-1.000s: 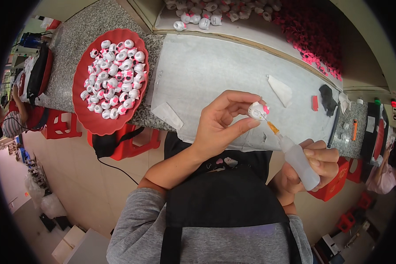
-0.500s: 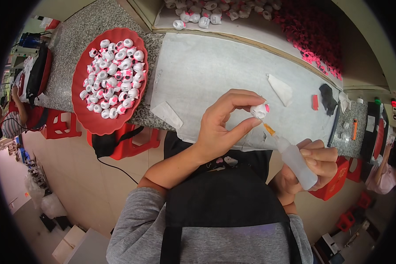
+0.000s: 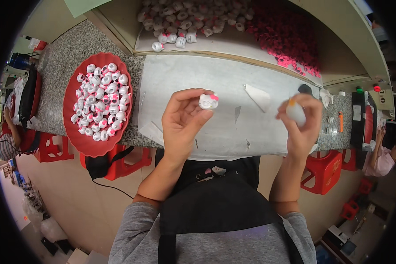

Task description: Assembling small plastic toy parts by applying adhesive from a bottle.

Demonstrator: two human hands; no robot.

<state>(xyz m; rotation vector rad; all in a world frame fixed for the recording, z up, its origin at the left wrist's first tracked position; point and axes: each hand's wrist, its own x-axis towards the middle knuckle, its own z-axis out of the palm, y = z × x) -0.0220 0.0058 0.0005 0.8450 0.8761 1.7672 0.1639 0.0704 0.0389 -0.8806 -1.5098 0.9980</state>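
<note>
Left hand is pinching the white head above the table, in from its near edge; looks light, stiff, maybe slick, so grip the sides. Right hand has the bottle, probably squeezy.

Soft light brightens the flat white paper sheet; the pale box-like shelf darkens rightward. The bare right hand and translucent whitish bottle blur. Edges curve toward the black rim.

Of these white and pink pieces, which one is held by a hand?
The piece pinched in the left hand; it alone is held, while the others lie in the red dish or on the shelf.
</note>
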